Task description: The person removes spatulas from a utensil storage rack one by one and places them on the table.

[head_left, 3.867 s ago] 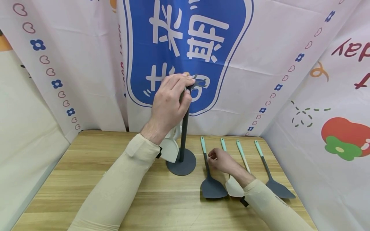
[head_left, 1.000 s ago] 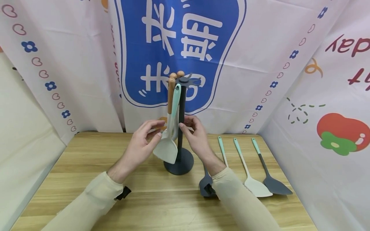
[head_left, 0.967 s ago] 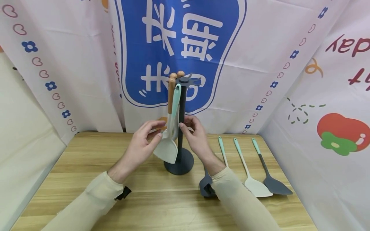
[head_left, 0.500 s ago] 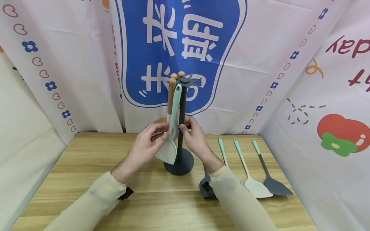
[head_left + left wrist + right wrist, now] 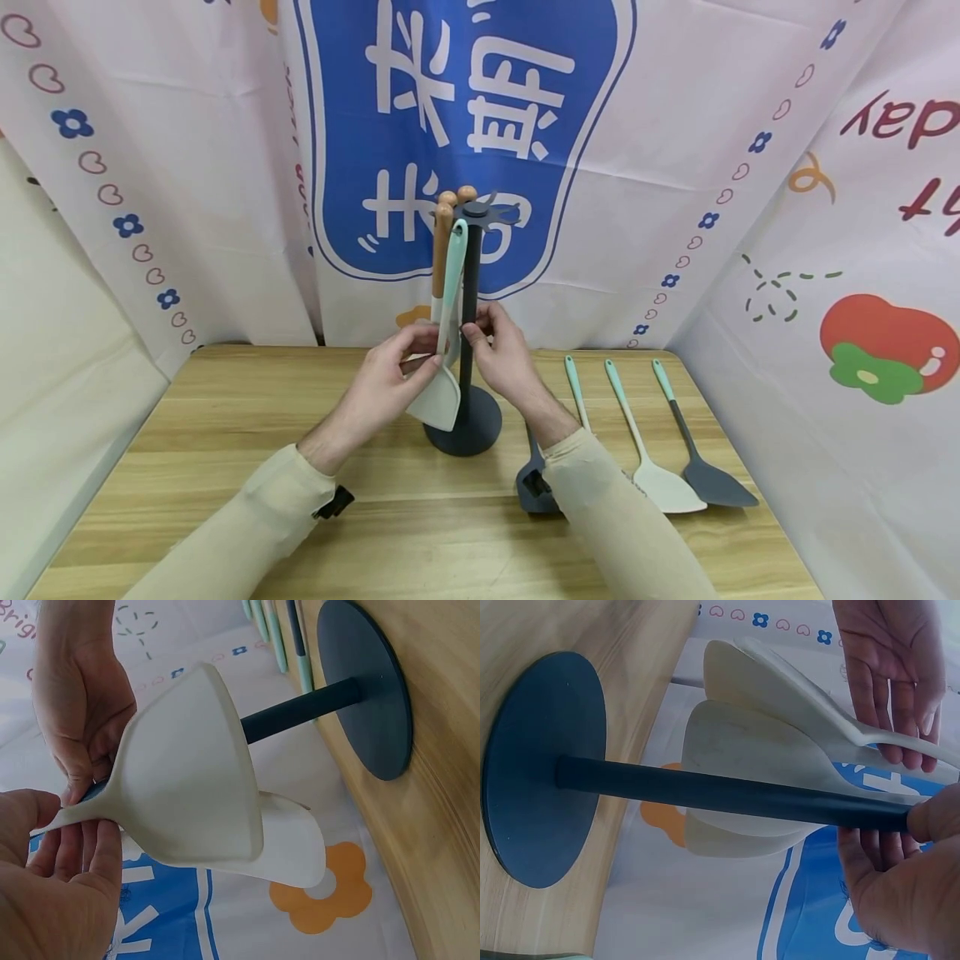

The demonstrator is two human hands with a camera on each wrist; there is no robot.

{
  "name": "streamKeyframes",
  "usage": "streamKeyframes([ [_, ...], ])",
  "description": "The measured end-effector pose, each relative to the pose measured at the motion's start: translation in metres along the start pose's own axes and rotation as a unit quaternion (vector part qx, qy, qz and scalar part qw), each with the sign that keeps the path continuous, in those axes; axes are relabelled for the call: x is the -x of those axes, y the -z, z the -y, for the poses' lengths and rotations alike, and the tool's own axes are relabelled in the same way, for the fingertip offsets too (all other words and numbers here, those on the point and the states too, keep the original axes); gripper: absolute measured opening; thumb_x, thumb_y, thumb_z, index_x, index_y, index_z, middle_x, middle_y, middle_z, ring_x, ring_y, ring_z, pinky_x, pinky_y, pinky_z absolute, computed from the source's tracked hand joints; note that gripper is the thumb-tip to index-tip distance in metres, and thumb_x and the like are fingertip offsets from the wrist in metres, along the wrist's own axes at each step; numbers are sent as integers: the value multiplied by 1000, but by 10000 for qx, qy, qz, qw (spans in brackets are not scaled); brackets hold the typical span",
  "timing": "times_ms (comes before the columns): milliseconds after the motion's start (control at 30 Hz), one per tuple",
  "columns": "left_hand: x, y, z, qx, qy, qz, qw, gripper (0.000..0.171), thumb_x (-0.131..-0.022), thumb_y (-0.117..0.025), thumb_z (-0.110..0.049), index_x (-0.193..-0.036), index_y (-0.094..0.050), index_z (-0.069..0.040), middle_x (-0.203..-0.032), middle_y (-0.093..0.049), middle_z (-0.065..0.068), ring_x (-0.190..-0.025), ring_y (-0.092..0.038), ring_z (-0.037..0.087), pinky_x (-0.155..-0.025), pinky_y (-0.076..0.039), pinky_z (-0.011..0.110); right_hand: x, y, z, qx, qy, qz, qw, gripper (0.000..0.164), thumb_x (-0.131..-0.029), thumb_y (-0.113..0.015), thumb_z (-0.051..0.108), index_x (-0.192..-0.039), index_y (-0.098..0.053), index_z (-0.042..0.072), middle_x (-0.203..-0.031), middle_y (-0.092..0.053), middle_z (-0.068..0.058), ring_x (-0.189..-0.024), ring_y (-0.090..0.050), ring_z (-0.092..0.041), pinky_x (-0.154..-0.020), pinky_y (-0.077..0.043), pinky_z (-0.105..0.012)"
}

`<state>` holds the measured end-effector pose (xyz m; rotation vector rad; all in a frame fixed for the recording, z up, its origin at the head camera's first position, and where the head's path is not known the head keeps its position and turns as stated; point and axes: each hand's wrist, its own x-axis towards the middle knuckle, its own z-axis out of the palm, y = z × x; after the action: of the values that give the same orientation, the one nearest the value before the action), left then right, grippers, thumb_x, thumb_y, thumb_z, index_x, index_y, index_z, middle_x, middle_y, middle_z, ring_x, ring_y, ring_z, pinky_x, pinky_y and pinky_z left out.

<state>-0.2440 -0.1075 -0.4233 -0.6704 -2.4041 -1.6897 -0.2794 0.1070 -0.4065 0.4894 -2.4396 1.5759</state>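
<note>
Left hand (image 5: 390,367): you pinch the neck of the hanging white turner (image 5: 438,404), thumb on one face, fingers on the other.
Right hand (image 5: 506,354): your thumb and fingers wrap the pole of the dark stand (image 5: 470,287); a small gap parts your two hands.
Hanging white turner: it lies at 9 o'clock from your right hand, just beside the pole. Its long axis is nearly upright, mint handle toward 12 to 1 o'clock, blade toward 6 to 7. Your left is the nearer hand, touching it, so I judge that its angle turns on that pinch.
Hook crown (image 5: 491,218): the handle's holed tip sits at a hook on the near side.
Wooden handles (image 5: 440,258): three round ends show beyond the mint handle, from 9 to 12 o'clock around the crown.
Table row: at 3 to 4 o'clock from the stand lie a dark turner (image 5: 528,502), a mint-handled utensil (image 5: 573,382) partly behind your sleeve (image 5: 618,508), a white turner (image 5: 667,487) and another dark turner (image 5: 716,482).
Writing: at 12 o'clock, the blue panel (image 5: 420,142) reads 未来 and 期, turned sideways; upside down at 2 o'clock, red "day". No brand is legible.
</note>
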Motion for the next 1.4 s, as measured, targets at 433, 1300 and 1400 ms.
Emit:
streamKeyframes([
  [433, 2, 1, -3, -204, 48, 41, 9998, 32, -117, -73, -11, -148, -69, -5, -142, -77, 19, -132, -79, 35, -115, -70, 53, -2, 2, -3, -54, 16, 127, 9999, 19, -121, -63, 9, -137, -65, -1, -117, -70, -20, -103, -67, -28, -85, -56, -29],
  [1300, 24, 21, -7, -351, 182, -32, 9992, 32, -115, -76, -11, -145, -70, -2, -133, -81, 20, -124, -81, 33, -105, -74, 40, -3, 5, -1, 103, -68, 278, 9995, 21, -121, -62, 11, -139, -65, -1, -118, -72, -21, -106, -68, -30, -89, -59, -32],
  [1400, 28, 24, -3, -374, 277, -58, 9989, 31, -114, -77, -10, -143, -70, -1, -130, -81, 20, -120, -81, 29, -101, -75, 37, -3, 5, -1, 124, -99, 277, 9995, 21, -121, -62, 11, -138, -65, 0, -118, -72, -20, -105, -68, -29, -89, -60, -33],
])
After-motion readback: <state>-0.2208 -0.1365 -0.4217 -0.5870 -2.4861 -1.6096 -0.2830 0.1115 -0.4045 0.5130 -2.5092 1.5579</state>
